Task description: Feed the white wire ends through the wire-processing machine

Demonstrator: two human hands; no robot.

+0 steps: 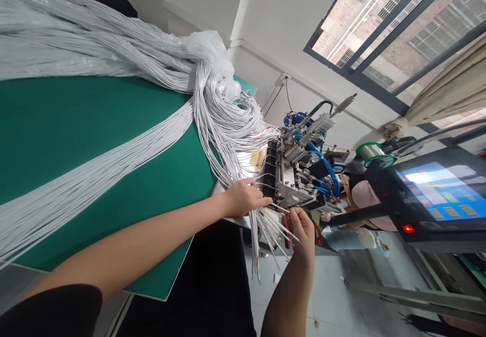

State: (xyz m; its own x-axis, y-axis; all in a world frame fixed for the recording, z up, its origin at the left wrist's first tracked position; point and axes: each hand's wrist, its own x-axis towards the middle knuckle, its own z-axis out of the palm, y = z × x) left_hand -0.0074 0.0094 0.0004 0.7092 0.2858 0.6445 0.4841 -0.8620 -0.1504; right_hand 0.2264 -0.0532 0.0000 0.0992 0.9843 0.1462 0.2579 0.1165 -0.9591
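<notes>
My left hand [245, 197] is closed around a bundle of white cables [261, 225], whose loose ends fan out and hang past the table edge. With the fingertips of my right hand [302, 230] I pinch one white cable [281, 208] near its end. Just beyond both hands stands a machine [296, 175] with metal fixtures and blue air tubes. Several single cables lead into the black strip [270, 170] along its near side. Small reddish wire tips show on some hanging ends.
More white cables [152, 149] lie across the green table [76, 119], partly under clear plastic wrap [212, 48]. On the right a control screen [442, 190] juts out on an arm. A wire spool [374, 153] sits behind it. A window [379, 28] is above.
</notes>
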